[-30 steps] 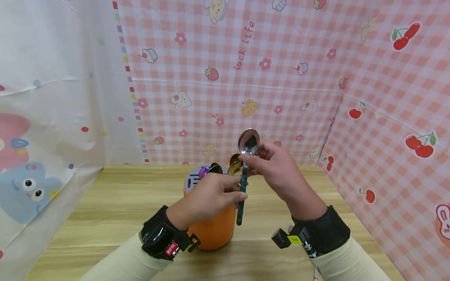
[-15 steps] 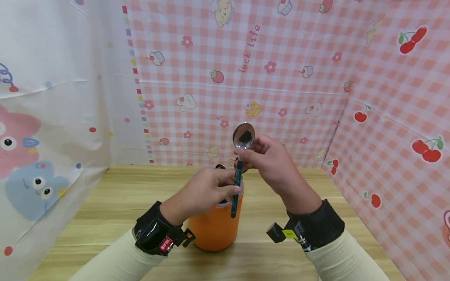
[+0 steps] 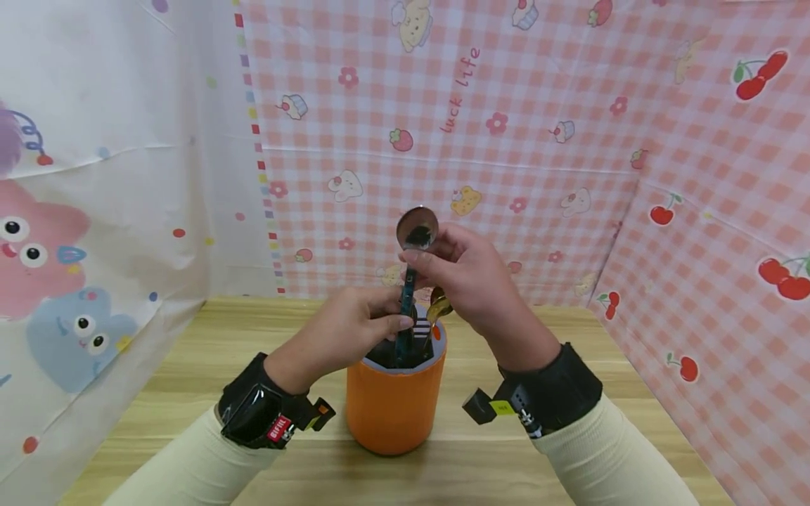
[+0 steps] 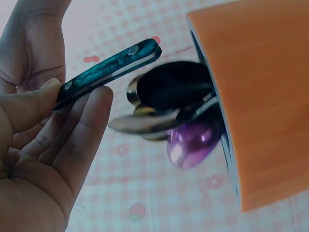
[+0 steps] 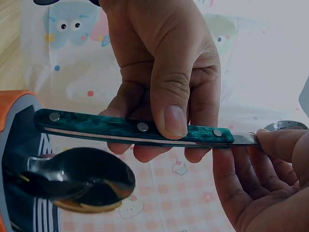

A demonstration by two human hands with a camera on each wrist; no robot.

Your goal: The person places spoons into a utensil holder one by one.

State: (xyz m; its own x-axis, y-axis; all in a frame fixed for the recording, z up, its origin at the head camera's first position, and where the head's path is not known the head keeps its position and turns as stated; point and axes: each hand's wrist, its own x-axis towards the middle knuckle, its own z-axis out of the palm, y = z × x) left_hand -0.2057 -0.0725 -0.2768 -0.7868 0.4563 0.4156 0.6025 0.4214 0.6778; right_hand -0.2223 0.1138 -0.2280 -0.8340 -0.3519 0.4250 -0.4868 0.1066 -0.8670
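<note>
Before me a wooden table bears an orange holder. The right hand and the left hand both pinch a green-handled spoon, bowl up, just over the holder's mouth, where a purple utensil pokes out.

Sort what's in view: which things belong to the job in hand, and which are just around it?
Likely the job:
left hand
right hand
green-handled metal spoon
orange cylindrical container

Just around:
glossy purple utensil in the container
pink-and-white checked cloth
wood-grain tabletop
</note>
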